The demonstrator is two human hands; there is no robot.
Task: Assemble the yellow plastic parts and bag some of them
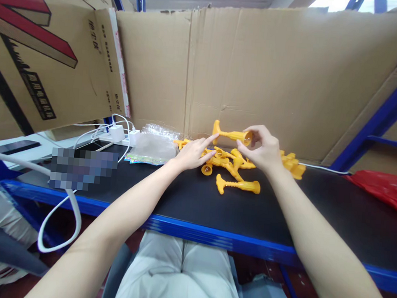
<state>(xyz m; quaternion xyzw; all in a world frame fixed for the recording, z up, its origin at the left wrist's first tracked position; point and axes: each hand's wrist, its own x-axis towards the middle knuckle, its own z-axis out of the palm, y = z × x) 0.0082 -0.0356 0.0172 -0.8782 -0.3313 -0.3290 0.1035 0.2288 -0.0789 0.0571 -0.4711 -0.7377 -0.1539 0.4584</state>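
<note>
My right hand (263,150) pinches the round, cup-like end of a yellow T-handled plastic corkscrew-like piece (232,135), raised level above the others. My left hand (194,153) is open, its fingers stretched out and its index fingertip at the T-handle, apparently touching it. Under both hands lies a heap of similar yellow pieces (234,163), some with their cup ends turned toward me. One separate yellow piece (239,185) rests on the black tabletop (194,199) in front of the heap. More yellow parts (291,164) sit behind my right wrist, partly hidden by it.
Clear plastic bags (155,143) lie left of the heap. White chargers and cables (117,133) stand farther left, near a blurred-out device (83,169). A red plastic bag (386,188) is at the right. A cardboard wall (261,71) closes off the back; a blue rail (212,235) edges the front.
</note>
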